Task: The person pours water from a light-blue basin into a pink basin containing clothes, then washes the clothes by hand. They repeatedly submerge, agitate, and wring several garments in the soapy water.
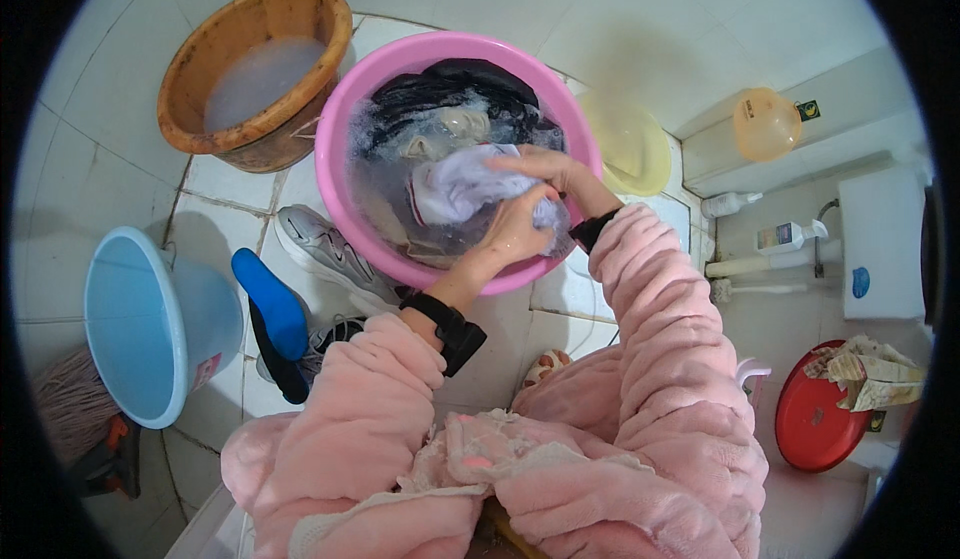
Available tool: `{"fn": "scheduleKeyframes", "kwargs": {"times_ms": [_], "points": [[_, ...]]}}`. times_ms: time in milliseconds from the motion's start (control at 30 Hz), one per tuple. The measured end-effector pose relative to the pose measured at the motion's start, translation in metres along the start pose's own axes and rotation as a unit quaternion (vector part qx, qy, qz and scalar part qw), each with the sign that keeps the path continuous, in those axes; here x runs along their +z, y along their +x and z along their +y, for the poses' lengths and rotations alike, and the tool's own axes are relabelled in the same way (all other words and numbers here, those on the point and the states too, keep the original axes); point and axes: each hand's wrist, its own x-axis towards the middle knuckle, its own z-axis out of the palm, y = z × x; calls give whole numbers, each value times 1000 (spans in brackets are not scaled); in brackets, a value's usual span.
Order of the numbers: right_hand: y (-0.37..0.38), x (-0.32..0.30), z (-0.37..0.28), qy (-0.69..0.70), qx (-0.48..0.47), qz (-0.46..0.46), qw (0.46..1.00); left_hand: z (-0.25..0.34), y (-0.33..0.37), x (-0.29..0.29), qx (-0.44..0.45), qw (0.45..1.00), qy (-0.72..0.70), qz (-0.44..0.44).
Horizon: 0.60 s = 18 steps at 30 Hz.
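Observation:
A wet white sock-like cloth (455,191) with a dark red and navy striped edge is bunched between my hands over the pink tub (334,164). My left hand (512,229) is closed on its near side, wrist above the tub's near rim. From the right, my right hand (563,172) grips the upper part of the same cloth, with some of its fingers hidden behind the folds. Black clothing (455,84) soaks in sudsy water at the tub's far side. Beige fabric (425,144) shows just beyond the white cloth.
A wooden basin (172,124) of cloudy water stands far left. Nearer are a light blue bucket (178,309), a mop (75,399), grey sneakers (325,249) and blue insoles (275,304). A yellow basin (655,159) sits behind the tub's right side; a red lid (815,414) is right.

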Motion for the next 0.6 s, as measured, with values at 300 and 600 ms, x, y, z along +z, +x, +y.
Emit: {"fn": "scheduleKeyframes", "kwargs": {"times_ms": [300, 600], "points": [[32, 59, 19, -467, 0, 246, 849, -100, -3, -62, -439, 806, -338, 207], [35, 63, 1, -350, -59, 275, 894, -105, -30, -75, -437, 734, -356, 378]]}}
